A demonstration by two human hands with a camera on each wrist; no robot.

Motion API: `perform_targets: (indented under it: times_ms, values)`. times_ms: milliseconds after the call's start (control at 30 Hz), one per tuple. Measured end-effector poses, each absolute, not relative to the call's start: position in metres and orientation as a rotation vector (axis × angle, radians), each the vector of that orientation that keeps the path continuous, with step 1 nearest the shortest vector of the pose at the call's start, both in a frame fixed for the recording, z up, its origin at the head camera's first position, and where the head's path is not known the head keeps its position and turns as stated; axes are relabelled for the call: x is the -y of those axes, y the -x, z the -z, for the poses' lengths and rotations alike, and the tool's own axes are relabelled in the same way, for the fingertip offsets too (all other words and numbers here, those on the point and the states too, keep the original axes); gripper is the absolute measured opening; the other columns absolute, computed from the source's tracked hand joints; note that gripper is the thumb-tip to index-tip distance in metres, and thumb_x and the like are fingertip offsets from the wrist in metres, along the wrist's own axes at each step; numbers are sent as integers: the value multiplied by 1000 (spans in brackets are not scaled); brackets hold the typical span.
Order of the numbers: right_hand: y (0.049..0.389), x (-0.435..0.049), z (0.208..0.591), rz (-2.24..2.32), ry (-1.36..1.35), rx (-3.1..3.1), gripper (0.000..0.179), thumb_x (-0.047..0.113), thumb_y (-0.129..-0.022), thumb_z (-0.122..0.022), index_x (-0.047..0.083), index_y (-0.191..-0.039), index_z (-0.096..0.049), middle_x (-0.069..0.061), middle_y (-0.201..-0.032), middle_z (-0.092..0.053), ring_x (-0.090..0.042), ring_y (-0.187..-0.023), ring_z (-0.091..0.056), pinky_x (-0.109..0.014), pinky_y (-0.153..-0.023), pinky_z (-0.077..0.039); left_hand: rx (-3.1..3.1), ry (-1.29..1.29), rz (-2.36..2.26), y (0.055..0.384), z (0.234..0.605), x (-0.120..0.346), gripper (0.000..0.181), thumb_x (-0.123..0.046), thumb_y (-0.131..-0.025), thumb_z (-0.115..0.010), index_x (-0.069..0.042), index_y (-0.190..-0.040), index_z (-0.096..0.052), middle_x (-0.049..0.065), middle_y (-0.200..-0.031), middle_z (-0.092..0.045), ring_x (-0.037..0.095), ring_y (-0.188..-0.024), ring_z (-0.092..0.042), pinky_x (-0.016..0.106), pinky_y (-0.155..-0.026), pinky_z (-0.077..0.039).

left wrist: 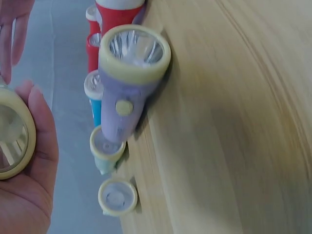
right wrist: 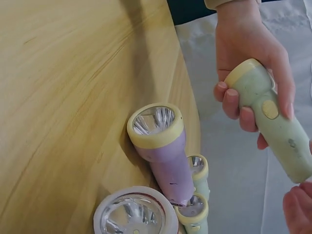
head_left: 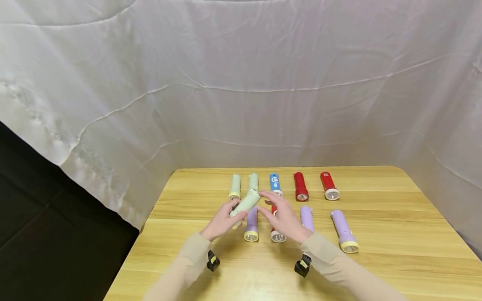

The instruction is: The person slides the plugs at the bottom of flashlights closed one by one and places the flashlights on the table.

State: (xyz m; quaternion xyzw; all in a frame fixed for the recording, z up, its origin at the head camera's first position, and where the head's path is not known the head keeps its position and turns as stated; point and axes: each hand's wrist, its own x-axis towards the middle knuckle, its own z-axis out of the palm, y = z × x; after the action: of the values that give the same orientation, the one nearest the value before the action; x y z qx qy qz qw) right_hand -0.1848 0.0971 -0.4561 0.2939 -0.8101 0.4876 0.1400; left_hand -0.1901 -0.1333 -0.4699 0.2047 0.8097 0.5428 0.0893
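Observation:
My left hand (head_left: pixel 220 221) grips a pale green flashlight (head_left: pixel 246 202) with a cream head, raised over the table and tilted. Its fingers wrap the head end, with the thumb lying along the body beside the cream switch (right wrist: pixel 270 109) in the right wrist view. The lens faces back toward my left wrist. My right hand (head_left: pixel 285 218) hovers at the tail end, fingers spread and loosely bent, fingertips (right wrist: pixel 298 207) right by the tail. Below the hands lie a purple flashlight (head_left: pixel 251 225) and a red one with a white head (head_left: pixel 278 236).
Along the table's back stand-alone flashlights lie in a row: two pale green (head_left: pixel 235 186), one blue (head_left: pixel 275 183), a red (head_left: pixel 300 186) and a red-and-white one (head_left: pixel 329 186). Two purple flashlights (head_left: pixel 343 228) lie front right. A grey-white curtain (head_left: pixel 286 117) hangs behind the wooden table (head_left: pixel 395 234).

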Motion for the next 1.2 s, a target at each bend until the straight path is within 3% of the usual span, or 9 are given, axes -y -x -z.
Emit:
perform_targets:
  times_ms: [233, 433, 667, 900, 1200]
  values:
    - [184, -100, 457, -1513, -781, 2272, 41, 6, -91, -72, 3, -131, -64, -19, -134, -65, -33, -119, -66, -44, -95, -59, -2461, -667, -1566, 188, 472, 119, 33, -15, -102, -57, 5, -129, -57, 30, -103, -65, 16, -80, -63, 18, -64, -54]
    - [183, -105, 460, -1591, -770, 2195, 41, 3, -89, -74, 3, -130, -65, -16, -133, -67, -32, -118, -67, -38, -94, -59, -2465, -752, -1571, 184, 475, 107, 28, -13, -103, -56, 5, -125, -58, 32, -98, -66, 3, -74, -57, 17, -66, -50]
    - [184, -113, 468, -1596, -742, 2185, 42, 3, -90, -73, 7, -131, -66, -12, -136, -66, -23, -122, -65, -39, -97, -58, -2370, -719, -1636, 178, 475, 97, 33, -19, -104, -55, 0, -131, -57, 31, -99, -63, 13, -73, -62, 20, -64, -56]
    - [181, -119, 467, -1700, -657, 2238, 43, 2, -91, -71, 6, -133, -65, -17, -139, -64, -31, -124, -63, -47, -101, -53, -2385, -630, -1595, 177, 475, 86, 35, -23, -101, -59, -4, -131, -56, 14, -97, -64, 34, -75, -69, 25, -60, -59]
    - [182, -125, 470, -1647, -602, 2264, 45, 5, -89, -74, 16, -132, -68, -14, -138, -65, -31, -123, -65, -49, -99, -54, -2490, -626, -1553, 175, 473, 77, 34, -25, -99, -62, -3, -125, -61, 9, -106, -58, 14, -68, -64, 23, -55, -57]
